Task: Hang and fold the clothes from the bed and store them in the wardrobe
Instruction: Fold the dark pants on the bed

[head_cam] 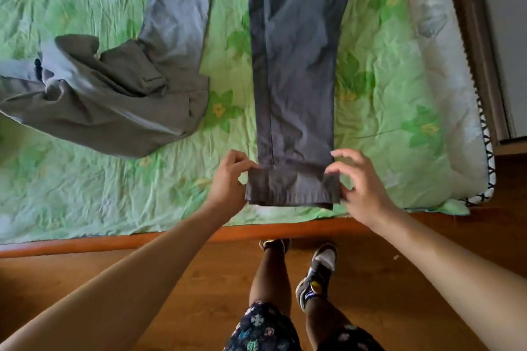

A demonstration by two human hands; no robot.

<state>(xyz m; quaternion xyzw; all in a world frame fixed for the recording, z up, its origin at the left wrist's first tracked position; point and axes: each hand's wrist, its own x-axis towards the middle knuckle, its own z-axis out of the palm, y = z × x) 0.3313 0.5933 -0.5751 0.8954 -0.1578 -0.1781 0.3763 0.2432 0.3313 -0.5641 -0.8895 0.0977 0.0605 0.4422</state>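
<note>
Dark trousers (293, 65) lie on the bed (85, 185) beside a grey garment (114, 94). Left grip (228, 179) and right grip (360, 182) pinch their folded hem.

View: one wide-angle camera worn on the head of a person standing at the bed (85, 194) edge.
Facing: forward and steeply down across the bed.
Nearness: close; left hand (228, 182) and right hand (362, 185) sit just below centre, at the trousers (293, 65) that run off the top.
Lower frame: floor (370, 279), the person's own legs.
</note>
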